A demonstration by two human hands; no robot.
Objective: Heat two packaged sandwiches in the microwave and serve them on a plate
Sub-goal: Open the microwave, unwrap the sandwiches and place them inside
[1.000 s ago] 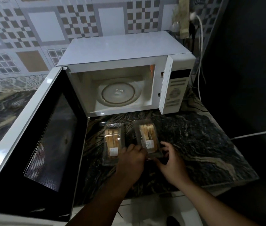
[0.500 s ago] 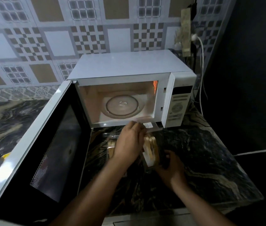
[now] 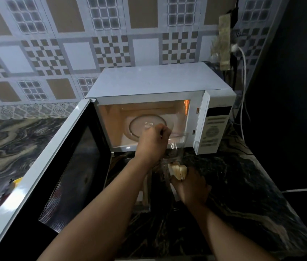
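The white microwave (image 3: 158,81) stands with its door (image 3: 58,176) swung wide to the left, its lit cavity showing the glass turntable (image 3: 139,127) with nothing on it. My left hand (image 3: 154,144) grips the clear plastic shell (image 3: 179,142) of a sandwich package, lifted in front of the cavity opening. Just below it, my right hand (image 3: 192,187) holds the pale sandwich (image 3: 178,171) at the shell's lower end, above the counter. The second packaged sandwich (image 3: 145,193) lies on the dark marble counter (image 3: 243,185), mostly hidden by my left forearm.
The microwave's control panel (image 3: 214,129) is at the right of the cavity. White cables (image 3: 243,72) hang behind the microwave and another runs along the right. A colourful packet (image 3: 0,196) is reflected on the door's edge. The counter ends at the right and front.
Both hands have lifted the right-hand package off the counter toward the microwave opening. The left hand rose with the clear shell; the right hand followed, holding the sandwich. The camera tilted upward.
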